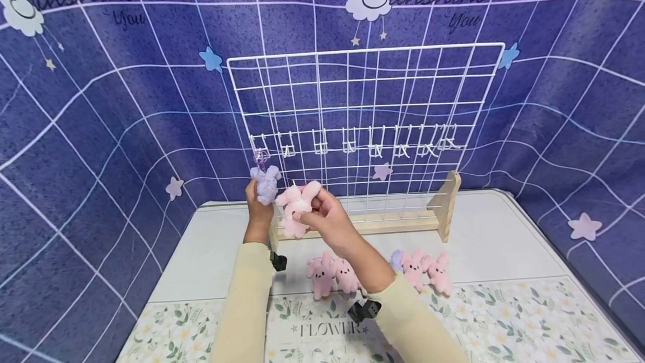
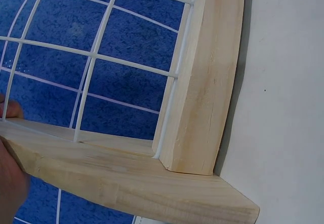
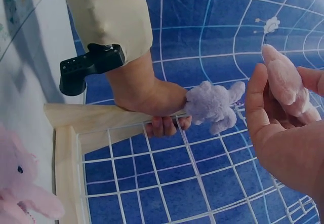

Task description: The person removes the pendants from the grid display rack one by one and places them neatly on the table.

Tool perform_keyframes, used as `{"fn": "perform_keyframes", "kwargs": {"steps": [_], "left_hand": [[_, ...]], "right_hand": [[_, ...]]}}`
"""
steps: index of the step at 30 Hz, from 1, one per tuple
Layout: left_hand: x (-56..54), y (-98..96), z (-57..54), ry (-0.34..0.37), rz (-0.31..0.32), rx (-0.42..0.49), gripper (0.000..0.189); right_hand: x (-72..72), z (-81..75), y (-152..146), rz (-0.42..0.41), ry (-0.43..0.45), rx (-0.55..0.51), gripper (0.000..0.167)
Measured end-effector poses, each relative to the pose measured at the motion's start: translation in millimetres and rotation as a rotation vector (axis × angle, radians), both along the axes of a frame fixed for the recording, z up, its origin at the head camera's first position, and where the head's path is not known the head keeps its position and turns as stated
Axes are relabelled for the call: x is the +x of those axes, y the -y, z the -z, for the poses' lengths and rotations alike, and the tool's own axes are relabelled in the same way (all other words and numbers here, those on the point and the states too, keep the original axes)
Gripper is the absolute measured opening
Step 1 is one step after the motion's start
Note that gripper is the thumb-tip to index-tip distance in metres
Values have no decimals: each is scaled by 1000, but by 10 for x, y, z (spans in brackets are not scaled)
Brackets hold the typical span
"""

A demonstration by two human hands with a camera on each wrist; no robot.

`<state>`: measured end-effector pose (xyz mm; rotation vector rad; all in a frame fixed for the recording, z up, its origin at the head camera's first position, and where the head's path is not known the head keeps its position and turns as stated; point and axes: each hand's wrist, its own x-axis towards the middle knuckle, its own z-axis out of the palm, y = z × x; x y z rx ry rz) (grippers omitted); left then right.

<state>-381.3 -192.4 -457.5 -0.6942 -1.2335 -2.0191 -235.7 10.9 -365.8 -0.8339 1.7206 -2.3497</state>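
My right hand (image 1: 330, 223) pinches a pink bunny plush keychain (image 1: 294, 223) between thumb and fingers, in front of the grid's left end. In the right wrist view the same plush (image 3: 286, 77) is seen from its side. My left hand (image 1: 258, 209) grips the wooden side post (image 2: 210, 77) of the rack, its fingertips (image 3: 164, 126) showing past the post in the right wrist view. A fluffy purple plush (image 1: 267, 184) hangs from the leftmost hook just above that hand, by a purple ring or chain (image 1: 261, 157).
The white wire grid (image 1: 363, 94) carries a row of several white hooks (image 1: 349, 142) and stands in a wooden base (image 1: 398, 223). Pink plushes (image 1: 322, 279) lie on the table in front, more (image 1: 439, 276) farther right with a purple one (image 1: 397, 260) beside them.
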Motion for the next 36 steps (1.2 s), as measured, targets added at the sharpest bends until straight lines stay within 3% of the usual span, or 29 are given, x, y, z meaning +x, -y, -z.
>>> {"fn": "perform_keyframes", "kwargs": {"steps": [1, 4, 6, 8, 12, 16, 24, 30, 36], "left_hand": [[0, 3, 5, 5, -1, 2, 32], [3, 17, 28, 21, -99, -65, 21], [7, 25, 39, 27, -152, -102, 24], [19, 27, 41, 31, -165, -111, 25], [54, 16, 28, 48, -113, -72, 21], [69, 9, 11, 61, -142, -80, 20], [52, 5, -22, 63, -122, -72, 32], [51, 20, -26, 60, -174, -119, 42], [33, 36, -13, 51, -206, -155, 33]], "right_hand": [[-1, 14, -3, 3, 3, 2, 32], [-8, 51, -9, 3, 11, 2, 25], [-6, 64, -15, 0, 13, 3, 25], [-7, 75, -21, -1, 13, 9, 24], [2, 89, -34, 13, 20, 38, 30], [8, 90, -41, 28, 40, 67, 35], [-32, 93, -44, 98, 37, 155, 5], [-77, 136, -49, 100, 50, 203, 1], [-97, 185, -50, 104, 62, 287, 13]]}}
